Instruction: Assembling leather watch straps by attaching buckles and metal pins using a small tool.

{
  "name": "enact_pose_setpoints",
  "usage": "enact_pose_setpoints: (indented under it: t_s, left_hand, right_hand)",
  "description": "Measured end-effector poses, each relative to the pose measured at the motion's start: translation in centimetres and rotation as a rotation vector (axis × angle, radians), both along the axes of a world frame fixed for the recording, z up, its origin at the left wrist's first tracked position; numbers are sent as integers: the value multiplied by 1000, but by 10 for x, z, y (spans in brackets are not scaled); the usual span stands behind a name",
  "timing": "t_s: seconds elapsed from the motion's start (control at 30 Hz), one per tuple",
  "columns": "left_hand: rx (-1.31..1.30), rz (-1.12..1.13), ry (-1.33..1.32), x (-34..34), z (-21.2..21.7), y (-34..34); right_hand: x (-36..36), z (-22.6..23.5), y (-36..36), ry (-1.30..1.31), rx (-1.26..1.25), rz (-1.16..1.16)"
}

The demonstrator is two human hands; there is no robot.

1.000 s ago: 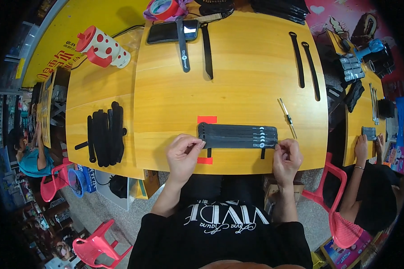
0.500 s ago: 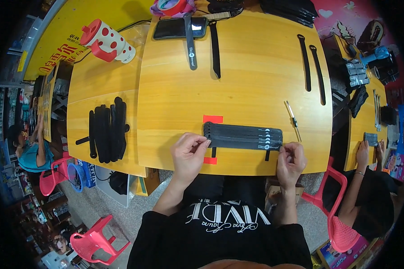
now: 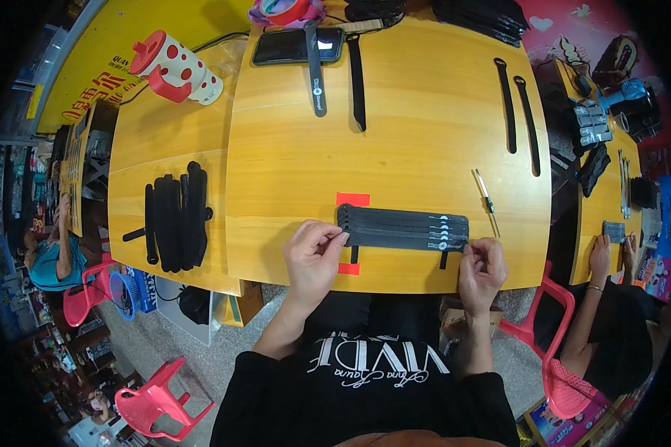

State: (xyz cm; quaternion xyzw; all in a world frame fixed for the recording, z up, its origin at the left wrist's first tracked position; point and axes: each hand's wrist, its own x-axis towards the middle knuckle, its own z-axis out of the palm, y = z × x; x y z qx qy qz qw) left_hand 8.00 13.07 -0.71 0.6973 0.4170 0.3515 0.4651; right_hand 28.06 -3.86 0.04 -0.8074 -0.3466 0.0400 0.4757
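Note:
Several dark hook-and-loop straps (image 3: 399,223) lie side by side, overlapping in a flat row near the table's front edge. My left hand (image 3: 312,257) pinches the left end of the nearest strap (image 3: 395,241) between thumb and fingertips. At that strap's right end, the fingers of my right hand (image 3: 482,272) are closed on its corner. Two short black strips poke out crosswise from under the row toward me. Pieces of red tape (image 3: 353,200) mark the table above and below the row's left end.
A slim pen-like tool (image 3: 487,201) lies right of the row. Loose straps (image 3: 511,106) rest at the far right. Piled black straps (image 3: 179,217) lie left. Farther back are a phone (image 3: 287,46) with a strap across it and a red-dotted tumbler (image 3: 177,68). Another person sits right.
My hands and the row of straps keep their places. The view shifts very slightly. At far left, a seated person's arm has moved a little.

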Motion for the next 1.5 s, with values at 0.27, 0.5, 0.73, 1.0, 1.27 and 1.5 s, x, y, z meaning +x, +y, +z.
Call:
enact_pose_setpoints:
  t_s: [0.27, 0.5, 0.73, 1.0, 1.27, 1.5]
  left_hand:
    - [-33, 42, -60, 1, 2, -1]
    - [133, -12, 27, -6, -1, 0]
    - [724, -330, 190, -26, 25, -19]
    - [834, -292, 448, -37, 3, -14]
    - [568, -360, 341, -20, 22, 22]
    - [400, 125, 647, 89, 42, 152]
  right_hand:
    - [-1, 1, 0, 5, 8, -4]
    - [-1, -8, -2, -74, 110, -3]
    - [-18, -12, -10, -199, 135, -74]
    - [-83, -7, 1, -620, -313, 228]
    - [-16, -15, -45, -623, -267, 23]
    - [-20, -29, -50, -626, -136, -35]
